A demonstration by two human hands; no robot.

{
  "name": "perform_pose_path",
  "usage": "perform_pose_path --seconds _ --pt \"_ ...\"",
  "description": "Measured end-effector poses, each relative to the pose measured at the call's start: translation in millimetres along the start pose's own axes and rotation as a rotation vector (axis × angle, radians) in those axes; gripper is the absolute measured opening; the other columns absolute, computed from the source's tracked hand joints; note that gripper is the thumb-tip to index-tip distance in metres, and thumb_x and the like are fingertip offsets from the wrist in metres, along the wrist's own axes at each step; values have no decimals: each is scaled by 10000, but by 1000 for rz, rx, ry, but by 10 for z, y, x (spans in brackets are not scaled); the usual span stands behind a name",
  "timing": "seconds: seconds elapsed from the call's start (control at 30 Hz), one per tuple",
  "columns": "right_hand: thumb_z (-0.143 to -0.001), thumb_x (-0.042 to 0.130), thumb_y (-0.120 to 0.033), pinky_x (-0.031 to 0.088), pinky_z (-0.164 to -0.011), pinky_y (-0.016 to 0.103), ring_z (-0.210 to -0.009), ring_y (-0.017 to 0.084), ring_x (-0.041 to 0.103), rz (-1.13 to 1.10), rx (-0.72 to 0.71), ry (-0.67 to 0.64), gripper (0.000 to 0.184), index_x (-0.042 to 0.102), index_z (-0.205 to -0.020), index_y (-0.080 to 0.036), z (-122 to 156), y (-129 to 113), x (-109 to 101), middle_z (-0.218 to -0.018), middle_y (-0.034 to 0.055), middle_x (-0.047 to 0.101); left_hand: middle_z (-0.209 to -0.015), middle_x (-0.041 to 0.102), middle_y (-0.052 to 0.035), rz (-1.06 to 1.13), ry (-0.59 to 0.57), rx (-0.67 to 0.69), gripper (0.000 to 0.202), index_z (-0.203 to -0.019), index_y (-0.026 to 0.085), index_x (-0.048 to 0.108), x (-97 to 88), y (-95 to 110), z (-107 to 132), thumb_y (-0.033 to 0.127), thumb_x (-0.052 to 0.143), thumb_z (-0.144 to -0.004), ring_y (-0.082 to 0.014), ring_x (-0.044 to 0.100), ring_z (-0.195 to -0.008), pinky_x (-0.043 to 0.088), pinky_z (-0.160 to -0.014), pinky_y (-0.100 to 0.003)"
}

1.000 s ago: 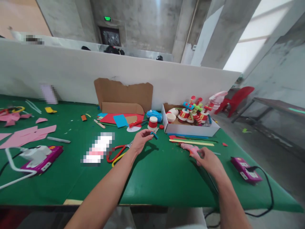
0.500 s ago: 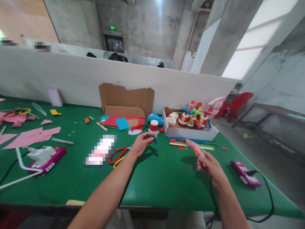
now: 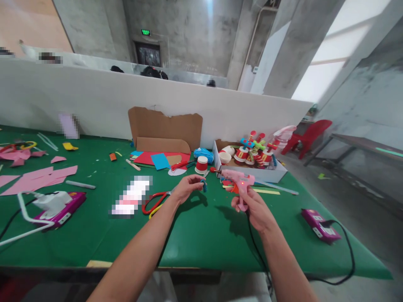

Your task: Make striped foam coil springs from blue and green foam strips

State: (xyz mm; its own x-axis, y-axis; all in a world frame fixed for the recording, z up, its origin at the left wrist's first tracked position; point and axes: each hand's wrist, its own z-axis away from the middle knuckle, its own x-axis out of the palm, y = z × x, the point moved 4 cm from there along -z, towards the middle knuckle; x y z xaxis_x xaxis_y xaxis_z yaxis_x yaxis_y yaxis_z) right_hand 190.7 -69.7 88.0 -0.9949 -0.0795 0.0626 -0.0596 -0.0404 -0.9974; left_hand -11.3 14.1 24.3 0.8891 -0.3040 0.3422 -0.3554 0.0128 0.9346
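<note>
My left hand pinches a small dark-blue coiled piece above the green table. My right hand grips a pink hot glue gun by its handle, with the nozzle pointing left and a small light lit on its body. A clear glue stick sticks out at its back. Beyond the hands stands an upturned red and white paper cup. Beside my left wrist lie scissors with red and yellow handles.
A white box holds several decorated paper cups. Behind are a blue tape dispenser, coloured paper and a cardboard piece. Purple power strips lie on both sides, one with the glue gun's black cord nearby. Pink scraps lie left.
My right hand has moved left and turned the glue gun, so its side now shows and its nozzle is nearer the cup. My left hand keeps its pinch almost in place.
</note>
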Motion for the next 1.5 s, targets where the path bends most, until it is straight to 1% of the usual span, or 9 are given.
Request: perform_pose_path --seconds 0.17,0.3,0.4,0.53,0.73,0.87,0.93,1.23,1.5 --pt "-727 596 -560 348 -412 225 -430 106 458 274 -36 -1 508 554 -1040 -162 -51 -62 44 -488 -47 521 -726 653 -29 -48 -11 18 354 -844 133 687 3 -10 -6 308 805 -561 -100 539 -599 427 -629 -267" --pt "-748 561 -524 328 -396 228 -396 100 433 446 -63 9 417 571 -955 -162 -70 -83 70 -474 -54 509 -733 648 -26 -72 -19 14 339 -835 143 693 1 -25 -10 309 805 -561 -103 542 -608 436 -636 -272" --pt "-769 546 -487 331 -406 230 -393 98 436 504 -78 0 346 577 -907 -171 -79 -90 89 -472 -49 515 -723 642 -20 -65 -29 8 325 -828 146 693 5 -32 -8 306 802 -566 -98 537 -602 435 -635 -269" --pt "-778 527 -478 338 -423 234 -413 107 459 541 -87 -6 312 567 -857 -179 -97 -84 114 -476 -42 518 -718 641 -18 -55 -22 -1 333 -819 145 690 10 -28 -5 304 807 -551 -96 533 -592 434 -630 -268" --pt "-772 517 -483 341 -425 240 -409 109 445 524 -83 -13 314 544 -878 -189 -95 -127 157 -508 -39 536 -720 644 -19 -55 -15 1 357 -822 149 689 10 -19 -2 326 813 -537 -104 535 -599 439 -634 -276" --pt "-761 532 -466 342 -416 234 -413 99 455 514 -71 -8 321 541 -922 -188 -95 -137 171 -645 -1 624 -728 647 -21 -59 -23 -1 348 -823 148 695 7 -22 -6 318 811 -543 -103 537 -604 436 -646 -279" --pt "-763 536 -455 341 -413 233 -409 97 452 503 -65 -3 325 545 -948 -187 -97 -134 176 -669 3 633 -731 648 -23 -57 -23 0 343 -823 149 696 5 -25 -9 314 810 -545 -102 536 -602 434 -645 -280" --pt "-771 553 -453 322 -401 230 -386 101 412 467 -42 -5 308 566 -934 -192 -92 -123 194 -490 -52 505 -725 651 -19 -51 -27 4 331 -828 154 697 14 -28 -8 302 811 -554 -99 543 -601 438 -635 -269" --pt "-796 518 -415 337 -397 220 -382 95 417 521 -28 10 318 551 -992 -167 -98 -121 192 -514 -42 534 -724 654 -20 -54 -29 -4 344 -826 148 695 19 -32 -11 300 816 -542 -106 548 -617 438 -646 -274"
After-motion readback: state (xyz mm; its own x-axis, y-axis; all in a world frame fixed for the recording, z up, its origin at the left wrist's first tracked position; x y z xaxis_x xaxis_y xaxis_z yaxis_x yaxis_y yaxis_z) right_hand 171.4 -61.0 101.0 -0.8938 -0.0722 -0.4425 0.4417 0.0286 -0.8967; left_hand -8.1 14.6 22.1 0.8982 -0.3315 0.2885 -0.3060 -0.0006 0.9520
